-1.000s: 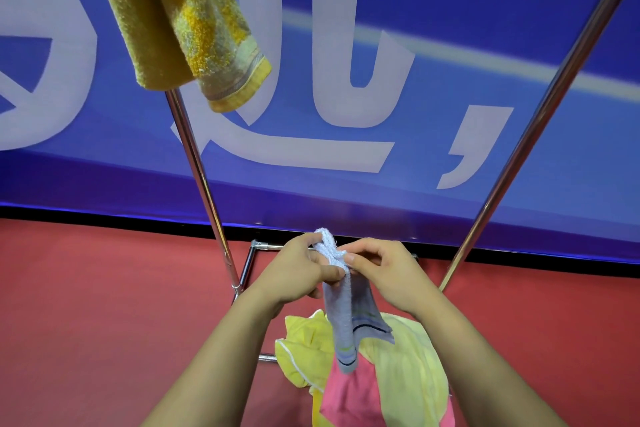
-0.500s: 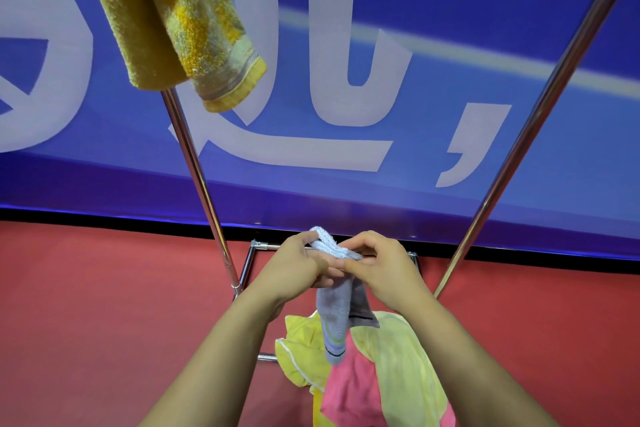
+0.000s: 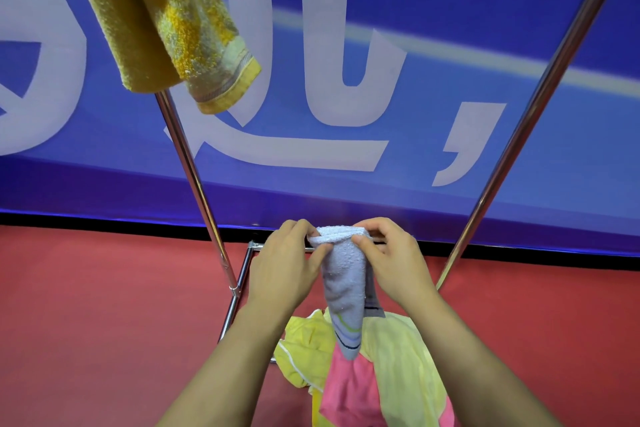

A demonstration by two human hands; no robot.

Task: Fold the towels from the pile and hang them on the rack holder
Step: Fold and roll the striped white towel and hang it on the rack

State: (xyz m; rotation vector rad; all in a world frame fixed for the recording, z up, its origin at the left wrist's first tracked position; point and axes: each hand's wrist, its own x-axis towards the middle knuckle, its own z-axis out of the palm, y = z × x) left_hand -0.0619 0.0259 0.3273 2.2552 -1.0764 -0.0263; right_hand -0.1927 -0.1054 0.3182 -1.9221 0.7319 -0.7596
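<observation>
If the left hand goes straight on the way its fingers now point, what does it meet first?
The left hand points right, across the grey towel it pinches. Past that, it would probably meet the right hand gripping the same top edge, though depth is unclear.

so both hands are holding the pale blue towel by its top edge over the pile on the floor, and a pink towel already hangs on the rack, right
Not quite. In the head view, the towel already hanging on the rack is yellow, not pink; pink cloth shows only in the pile on the floor. The rest holds: the left hand and right hand pinch the pale blue towel by its top edge.
</observation>
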